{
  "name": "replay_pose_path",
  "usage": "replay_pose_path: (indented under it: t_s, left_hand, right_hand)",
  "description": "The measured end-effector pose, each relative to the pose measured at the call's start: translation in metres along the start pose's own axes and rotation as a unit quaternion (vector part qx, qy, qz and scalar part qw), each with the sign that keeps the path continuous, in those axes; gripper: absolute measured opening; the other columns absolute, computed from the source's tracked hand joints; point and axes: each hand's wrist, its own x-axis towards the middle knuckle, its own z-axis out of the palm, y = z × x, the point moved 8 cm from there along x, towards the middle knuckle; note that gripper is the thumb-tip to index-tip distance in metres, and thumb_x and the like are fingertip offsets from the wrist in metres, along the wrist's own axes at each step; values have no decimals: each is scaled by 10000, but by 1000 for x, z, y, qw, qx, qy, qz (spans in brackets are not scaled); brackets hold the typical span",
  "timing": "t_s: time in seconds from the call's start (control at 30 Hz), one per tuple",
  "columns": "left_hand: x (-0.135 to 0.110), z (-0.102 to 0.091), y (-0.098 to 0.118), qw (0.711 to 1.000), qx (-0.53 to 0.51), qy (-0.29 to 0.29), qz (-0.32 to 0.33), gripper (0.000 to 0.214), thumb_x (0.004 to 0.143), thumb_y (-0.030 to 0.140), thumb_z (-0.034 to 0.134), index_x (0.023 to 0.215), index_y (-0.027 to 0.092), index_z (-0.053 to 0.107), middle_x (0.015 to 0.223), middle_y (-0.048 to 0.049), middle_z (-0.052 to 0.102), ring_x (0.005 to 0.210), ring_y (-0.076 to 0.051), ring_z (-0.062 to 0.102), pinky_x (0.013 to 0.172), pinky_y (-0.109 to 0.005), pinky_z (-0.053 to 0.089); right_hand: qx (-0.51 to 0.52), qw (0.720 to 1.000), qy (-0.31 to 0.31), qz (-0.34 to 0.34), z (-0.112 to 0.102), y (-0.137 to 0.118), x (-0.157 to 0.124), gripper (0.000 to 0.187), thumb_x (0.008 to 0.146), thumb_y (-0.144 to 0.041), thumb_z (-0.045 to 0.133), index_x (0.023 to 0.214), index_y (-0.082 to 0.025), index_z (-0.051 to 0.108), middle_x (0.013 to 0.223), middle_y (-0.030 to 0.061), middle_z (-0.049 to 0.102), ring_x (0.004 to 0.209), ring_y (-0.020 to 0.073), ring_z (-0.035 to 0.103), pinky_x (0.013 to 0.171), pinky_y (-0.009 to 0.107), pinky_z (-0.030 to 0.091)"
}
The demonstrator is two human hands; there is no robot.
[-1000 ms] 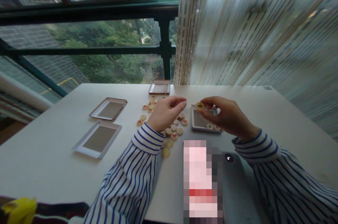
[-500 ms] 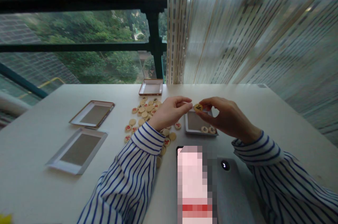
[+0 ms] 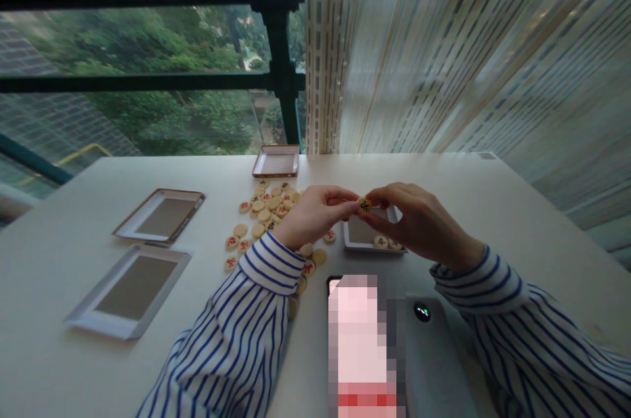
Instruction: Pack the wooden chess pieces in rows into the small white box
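Above the white table [image 3: 493, 208] both hands meet on one round wooden game piece [image 3: 365, 204] with a dark character. My right hand [image 3: 419, 224] pinches it between thumb and fingers; my left hand [image 3: 315, 214] touches its left edge with pinched fingertips. Just below them lies a small white tray [image 3: 351, 244] holding two dark-marked pieces [image 3: 387, 243]. A loose heap of pale pieces [image 3: 269, 211], many with red characters, lies under and left of my left hand.
Three more shallow trays lie on the table: a brown-rimmed tray [image 3: 276, 162] at the back, another brown-rimmed tray [image 3: 158, 215] at left, a white tray [image 3: 129, 290] nearer. A phone [image 3: 362, 339] and a grey device [image 3: 434, 352] sit near the front edge. Window railing and blinds stand behind.
My left hand has moved right until its fingertips meet the piece held by my right hand. The view has shifted slightly rightward.
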Motion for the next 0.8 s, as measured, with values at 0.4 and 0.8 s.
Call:
replay_pose_path:
  t_s: [0.4, 0.8]
  left_hand:
    - [0, -6, -1, 995, 92, -16, 47, 286, 788, 278, 555, 992, 114, 670, 778, -44, 662, 639, -105, 527, 548, -213, 385]
    - [3, -9, -7, 1000, 21, 8, 20, 304, 761, 267, 609, 1025, 115, 605, 808, -52, 643, 676, -102, 548, 524, -193, 386]
  right_hand:
    - [32, 998, -42, -30, 7, -4, -2, 231, 853, -273, 508, 1042, -163, 583, 883, 74, 649, 789, 167, 578, 717, 305, 435]
    - [24, 999, -14, -18, 6, -3, -3, 206, 844, -324, 528, 940, -152, 590, 810, 66, 643, 735, 162, 574, 684, 298, 429]
